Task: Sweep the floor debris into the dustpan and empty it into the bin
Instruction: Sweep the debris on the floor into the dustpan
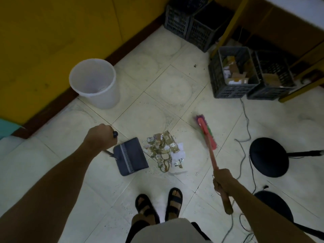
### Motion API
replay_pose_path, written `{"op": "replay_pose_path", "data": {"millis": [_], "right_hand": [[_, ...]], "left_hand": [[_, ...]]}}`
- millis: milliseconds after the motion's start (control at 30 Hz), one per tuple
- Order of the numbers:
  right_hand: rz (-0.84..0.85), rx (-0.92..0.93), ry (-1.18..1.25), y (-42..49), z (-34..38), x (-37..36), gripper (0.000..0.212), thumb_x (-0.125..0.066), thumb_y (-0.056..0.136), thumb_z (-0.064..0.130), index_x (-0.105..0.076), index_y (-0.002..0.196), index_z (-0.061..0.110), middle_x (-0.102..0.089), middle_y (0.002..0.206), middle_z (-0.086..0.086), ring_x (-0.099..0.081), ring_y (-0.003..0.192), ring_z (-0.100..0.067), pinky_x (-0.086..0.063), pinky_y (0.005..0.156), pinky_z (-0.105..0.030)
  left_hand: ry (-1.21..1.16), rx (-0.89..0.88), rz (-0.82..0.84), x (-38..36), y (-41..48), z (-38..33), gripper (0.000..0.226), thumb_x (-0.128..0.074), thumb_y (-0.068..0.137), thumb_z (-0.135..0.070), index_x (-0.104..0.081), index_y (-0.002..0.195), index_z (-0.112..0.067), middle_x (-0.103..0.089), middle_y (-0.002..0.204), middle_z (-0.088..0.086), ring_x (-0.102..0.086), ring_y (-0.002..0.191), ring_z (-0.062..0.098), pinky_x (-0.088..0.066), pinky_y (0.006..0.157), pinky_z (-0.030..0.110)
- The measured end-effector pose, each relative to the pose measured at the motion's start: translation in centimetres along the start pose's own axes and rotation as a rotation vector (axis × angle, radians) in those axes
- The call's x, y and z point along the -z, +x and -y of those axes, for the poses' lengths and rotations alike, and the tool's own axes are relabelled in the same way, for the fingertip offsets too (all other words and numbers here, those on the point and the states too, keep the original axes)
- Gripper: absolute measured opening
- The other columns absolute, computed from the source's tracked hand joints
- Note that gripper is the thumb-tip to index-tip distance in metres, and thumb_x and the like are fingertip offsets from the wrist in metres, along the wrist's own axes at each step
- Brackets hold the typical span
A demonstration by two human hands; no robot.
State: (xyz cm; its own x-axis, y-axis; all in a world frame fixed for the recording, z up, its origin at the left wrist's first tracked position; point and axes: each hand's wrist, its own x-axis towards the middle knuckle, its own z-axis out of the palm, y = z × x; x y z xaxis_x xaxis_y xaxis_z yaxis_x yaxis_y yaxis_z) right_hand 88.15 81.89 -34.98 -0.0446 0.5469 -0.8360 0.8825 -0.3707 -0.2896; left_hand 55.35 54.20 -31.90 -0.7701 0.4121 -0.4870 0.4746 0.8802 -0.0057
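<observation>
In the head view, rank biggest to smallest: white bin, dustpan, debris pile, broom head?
1. white bin
2. dustpan and debris pile, too alike to rank
3. broom head, smallest, though it is blurred

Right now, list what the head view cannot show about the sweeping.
Head view:
Dustpan handle: mostly covered by the left hand.
Broom head: motion-blurred; floor contact unclear.
Bin: inside dim; contents unreadable.
Debris pile: pieces too small to identify.

Left hand (pixel 100 137) and right hand (pixel 223 181) clenched, arms outstretched.
</observation>
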Motion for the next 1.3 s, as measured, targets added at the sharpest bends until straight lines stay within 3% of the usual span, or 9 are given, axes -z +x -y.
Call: {"op": "replay_pose_path", "data": {"millis": [133, 267, 500, 667, 800, 933, 1033, 1167, 1300], "right_hand": [[0.067, -0.074, 0.101, 0.6, -1.2, 0.3, 0.018, -0.039, 0.091, -0.003, -0.047, 0.075, 0.000, -0.043, 0.051, -0.011, -0.040, 0.036, -0.018, -0.036, 0.035, -0.019], [0.149, -0.196, 0.249, 0.6, -2.0, -1.4, 0.018, -0.040, 0.093, 0.002, -0.040, 0.075, 0.006, -0.041, 0.045, -0.008, -0.039, 0.030, -0.016, -0.033, 0.036, -0.019], [0.221, -0.342, 0.480, -2.3, 1.6, -10.5, 0.012, -0.042, 0.093, 0.005, -0.039, 0.082, 0.008, -0.041, 0.052, -0.005, -0.038, 0.028, -0.012, -0.033, 0.030, -0.013], [0.296, -0.312, 0.553, -3.5, 5.4, -17.2, 0.007, -0.050, 0.094, 0.007, -0.044, 0.096, 0.005, -0.048, 0.059, -0.006, -0.045, 0.035, -0.013, -0.038, 0.031, -0.016], [0.316, -0.274, 0.580, -4.6, 6.9, -21.5, 0.011, -0.046, 0.093, 0.007, -0.041, 0.084, 0.010, -0.042, 0.052, -0.003, -0.040, 0.026, -0.011, -0.034, 0.029, -0.015], [0.308, -0.250, 0.620, -6.2, 7.1, -22.3, 0.015, -0.045, 0.094, 0.009, -0.041, 0.080, 0.009, -0.043, 0.058, -0.004, -0.041, 0.026, -0.010, -0.034, 0.029, -0.014], [0.211, -0.200, 0.491, -7.1, 7.2, -19.5, 0.026, -0.039, 0.098, 0.007, -0.042, 0.072, 0.007, -0.040, 0.060, -0.006, -0.039, 0.024, -0.009, -0.030, 0.028, -0.012], [0.134, -0.105, 0.314, -6.7, 6.9, -14.8, 0.028, -0.039, 0.097, 0.008, -0.041, 0.069, 0.010, -0.040, 0.062, -0.006, -0.043, 0.036, -0.012, -0.034, 0.031, -0.015], [0.097, -0.015, 0.093, -3.7, 7.2, -12.4, 0.013, -0.045, 0.088, 0.005, -0.054, 0.088, -0.004, -0.051, 0.056, -0.014, -0.050, 0.038, -0.021, -0.041, 0.040, -0.023]], "left_hand": [[0.078, -0.095, 0.021, 0.8, 0.9, -1.4, 0.028, -0.055, 0.087, -0.027, -0.063, 0.072, -0.005, -0.056, 0.059, 0.006, -0.060, 0.058, 0.021, -0.049, 0.060, 0.025], [0.099, -0.159, 0.045, 1.4, 1.9, -1.6, 0.028, -0.053, 0.086, -0.025, -0.050, 0.063, -0.010, -0.047, 0.056, 0.003, -0.056, 0.059, 0.022, -0.049, 0.062, 0.028], [0.072, -0.218, 0.056, 1.8, 3.8, 1.6, 0.023, -0.056, 0.085, -0.025, -0.054, 0.070, -0.009, -0.051, 0.060, 0.004, -0.062, 0.065, 0.025, -0.051, 0.064, 0.029], [0.045, -0.277, 0.017, 1.5, 4.8, 3.3, 0.025, -0.056, 0.085, -0.025, -0.055, 0.068, -0.007, -0.044, 0.053, 0.003, -0.058, 0.060, 0.026, -0.045, 0.059, 0.026], [0.047, -0.307, -0.003, 1.7, 4.9, 3.8, 0.024, -0.053, 0.086, -0.023, -0.051, 0.068, -0.007, -0.040, 0.057, 0.003, -0.053, 0.063, 0.027, -0.044, 0.062, 0.028], [0.046, -0.307, 0.016, 2.1, 5.3, 3.7, 0.021, -0.054, 0.083, -0.022, -0.052, 0.067, -0.008, -0.051, 0.064, 0.009, -0.060, 0.066, 0.029, -0.049, 0.065, 0.031], [0.043, -0.299, 0.021, 2.8, 5.6, 3.4, 0.023, -0.055, 0.083, -0.023, -0.052, 0.066, -0.008, -0.048, 0.059, 0.006, -0.066, 0.070, 0.030, -0.053, 0.067, 0.032], [0.002, -0.264, 0.062, 3.5, 5.3, 3.0, 0.023, -0.056, 0.085, -0.024, -0.055, 0.070, -0.006, -0.061, 0.071, 0.012, -0.067, 0.072, 0.030, -0.053, 0.067, 0.031], [-0.075, -0.192, 0.088, 2.8, 4.2, 2.3, 0.021, -0.057, 0.083, -0.021, -0.055, 0.071, -0.004, -0.062, 0.073, 0.014, -0.066, 0.072, 0.030, -0.049, 0.063, 0.029]]}}
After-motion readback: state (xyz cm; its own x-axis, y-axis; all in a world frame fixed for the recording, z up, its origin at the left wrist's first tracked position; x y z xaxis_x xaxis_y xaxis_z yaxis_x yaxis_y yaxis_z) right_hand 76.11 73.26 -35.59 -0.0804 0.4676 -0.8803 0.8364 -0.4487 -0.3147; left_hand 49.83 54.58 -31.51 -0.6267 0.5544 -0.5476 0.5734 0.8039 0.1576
